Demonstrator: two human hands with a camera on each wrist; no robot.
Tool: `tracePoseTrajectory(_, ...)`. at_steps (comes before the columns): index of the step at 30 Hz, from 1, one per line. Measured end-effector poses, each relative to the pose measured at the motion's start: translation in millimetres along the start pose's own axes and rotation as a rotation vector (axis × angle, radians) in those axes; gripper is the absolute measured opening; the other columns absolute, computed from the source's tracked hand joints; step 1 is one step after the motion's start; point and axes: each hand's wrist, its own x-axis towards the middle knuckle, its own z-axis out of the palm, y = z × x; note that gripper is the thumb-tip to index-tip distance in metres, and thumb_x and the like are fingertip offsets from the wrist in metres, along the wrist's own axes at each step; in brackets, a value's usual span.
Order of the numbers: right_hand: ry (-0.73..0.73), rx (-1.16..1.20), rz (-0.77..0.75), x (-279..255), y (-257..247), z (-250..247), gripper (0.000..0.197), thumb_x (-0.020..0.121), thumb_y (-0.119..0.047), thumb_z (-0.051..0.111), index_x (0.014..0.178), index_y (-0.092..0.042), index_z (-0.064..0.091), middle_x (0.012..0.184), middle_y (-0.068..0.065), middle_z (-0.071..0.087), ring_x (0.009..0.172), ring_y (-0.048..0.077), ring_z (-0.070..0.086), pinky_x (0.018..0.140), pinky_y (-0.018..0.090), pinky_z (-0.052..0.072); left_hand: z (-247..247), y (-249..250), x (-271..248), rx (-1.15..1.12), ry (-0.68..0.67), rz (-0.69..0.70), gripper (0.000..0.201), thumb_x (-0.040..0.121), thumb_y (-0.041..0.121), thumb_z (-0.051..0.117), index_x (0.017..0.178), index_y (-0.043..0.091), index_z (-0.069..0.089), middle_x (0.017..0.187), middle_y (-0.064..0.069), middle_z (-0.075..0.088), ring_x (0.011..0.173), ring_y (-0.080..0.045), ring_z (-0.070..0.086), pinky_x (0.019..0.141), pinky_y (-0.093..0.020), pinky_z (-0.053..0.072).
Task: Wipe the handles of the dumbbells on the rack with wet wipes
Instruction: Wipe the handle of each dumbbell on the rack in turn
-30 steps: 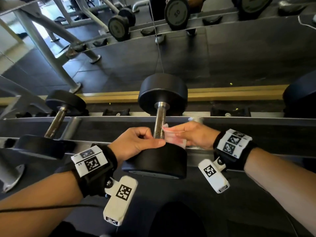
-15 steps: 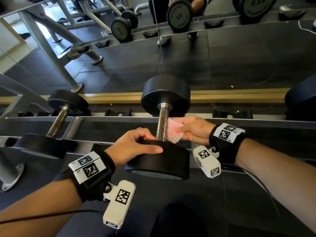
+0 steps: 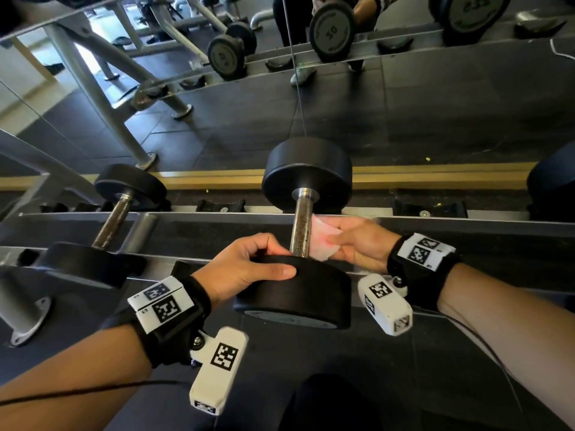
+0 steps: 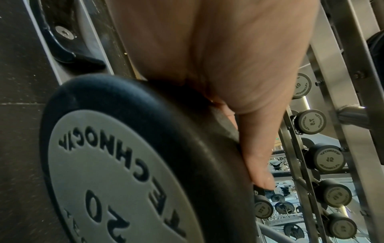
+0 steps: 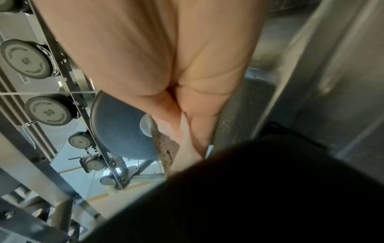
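A black dumbbell (image 3: 306,172) lies on the rack (image 3: 186,217) in the middle of the head view, its rusty knurled handle (image 3: 301,227) pointing away from me. My left hand (image 3: 249,267) grips the rim of the near weight head (image 3: 298,293), thumb along its edge; the left wrist view shows that head (image 4: 116,164) with a grey "30" face. My right hand (image 3: 357,244) pinches a white wet wipe (image 3: 323,241) and presses it against the right side of the handle. In the right wrist view the wipe (image 5: 187,148) lies between the fingers and the handle (image 5: 166,148).
A smaller dumbbell (image 3: 124,197) sits on the rack to the left, another black head (image 3: 553,181) at the far right. A mirror behind reflects more racks and dumbbells (image 3: 331,29). Empty saddles (image 3: 221,206) stand between the dumbbells.
My right hand has slid the wipe along the handle away from the near head. My left hand shifted from the handle base onto the near head's rim.
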Motion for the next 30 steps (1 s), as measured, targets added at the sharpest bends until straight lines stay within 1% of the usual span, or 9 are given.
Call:
tracePoseTrajectory(5,-0.184,-0.035,0.087,-21.1,5.5,-10.6,0.049,0.097,0.011,0.036,0.142,-0.005,0.046,0.139,0.02,0.056,0.126,0.029,0.057,0.102,0.037,0.05,-0.5,-0.1,2.1,0.0,-0.008,-0.002,0.017,0.072,0.017,0.083,0.083,0.019,0.07,0.093,-0.009,0.07,0.082,-0.017,0.067,0.072,-0.026,0.055)
tracePoseTrajectory(7,-0.139,-0.012,0.063,-19.4,-1.8,-14.5,0.049,0.095,0.012,0.036,0.139,-0.006,0.05,0.137,0.021,0.057,0.125,0.031,0.058,0.101,0.039,0.05,0.0,0.6,2.5,-0.001,-0.008,0.001,0.018,0.071,0.016,0.08,0.085,0.014,0.068,0.092,-0.01,0.069,0.08,-0.017,0.066,0.072,-0.026,0.055)
tracePoseTrajectory(9,-0.014,0.003,-0.013,-11.7,-7.4,-16.0,0.049,0.095,0.012,0.037,0.139,-0.005,0.05,0.136,0.023,0.057,0.12,0.033,0.061,0.1,0.043,0.052,0.4,0.7,2.1,0.001,-0.005,0.005,0.021,0.069,0.018,0.078,0.086,0.012,0.067,0.092,-0.011,0.068,0.079,-0.016,0.066,0.07,-0.025,0.055)
tracePoseTrajectory(13,0.069,-0.046,-0.101,5.1,-7.8,-2.0,0.057,0.094,0.015,0.036,0.146,-0.008,0.043,0.136,0.018,0.058,0.123,0.03,0.059,0.101,0.043,0.051,-0.1,-1.0,1.5,-0.011,-0.01,0.011,0.017,0.07,0.02,0.079,0.083,0.018,0.069,0.089,-0.006,0.07,0.079,-0.014,0.067,0.068,-0.023,0.054)
tracePoseTrajectory(17,-0.03,-0.14,-0.025,-6.0,3.1,3.8,0.063,0.093,0.018,0.036,0.148,-0.012,0.04,0.139,0.014,0.057,0.118,0.022,0.062,0.095,0.037,0.055,-0.9,-2.6,1.3,-0.038,-0.024,0.017,0.013,0.072,0.02,0.079,0.081,0.023,0.071,0.087,-0.002,0.071,0.078,-0.011,0.068,0.067,-0.021,0.054)
tracePoseTrajectory(21,-0.148,-0.197,0.071,-21.2,8.6,-7.2,0.057,0.096,0.014,0.038,0.147,-0.011,0.041,0.141,0.014,0.056,0.129,0.027,0.054,0.111,0.045,0.041,-1.1,-1.6,2.0,-0.03,-0.024,0.013,0.015,0.071,0.022,0.08,0.083,0.021,0.07,0.086,0.0,0.071,0.079,-0.011,0.067,0.067,-0.02,0.053)
tracePoseTrajectory(23,-0.105,-0.152,0.066,-18.9,2.1,-9.0,0.057,0.095,0.016,0.035,0.145,-0.009,0.043,0.139,0.017,0.057,0.127,0.03,0.056,0.107,0.043,0.045,-0.9,-0.8,2.1,-0.032,-0.022,0.009,0.018,0.071,0.021,0.079,0.084,0.018,0.068,0.086,0.0,0.071,0.078,-0.011,0.068,0.067,-0.02,0.053)
tracePoseTrajectory(27,0.124,-0.038,-0.085,1.3,-8.1,-4.5,0.061,0.092,0.018,0.035,0.147,-0.008,0.042,0.14,0.019,0.054,0.123,0.03,0.058,0.1,0.042,0.051,-1.9,-1.2,1.7,-0.041,-0.036,0.004,0.017,0.072,0.022,0.079,0.085,0.02,0.069,0.09,-0.003,0.071,0.081,-0.013,0.069,0.069,-0.021,0.054)
tracePoseTrajectory(30,0.1,-0.042,-0.098,10.6,-8.2,2.4,0.069,0.09,0.021,0.035,0.149,-0.015,0.04,0.143,0.016,0.052,0.127,0.029,0.055,0.103,0.044,0.048,-2.4,-1.1,2.2,-0.04,-0.038,-0.002,0.02,0.072,0.024,0.08,0.086,0.018,0.068,0.089,-0.001,0.071,0.08,-0.012,0.068,0.069,-0.022,0.053)
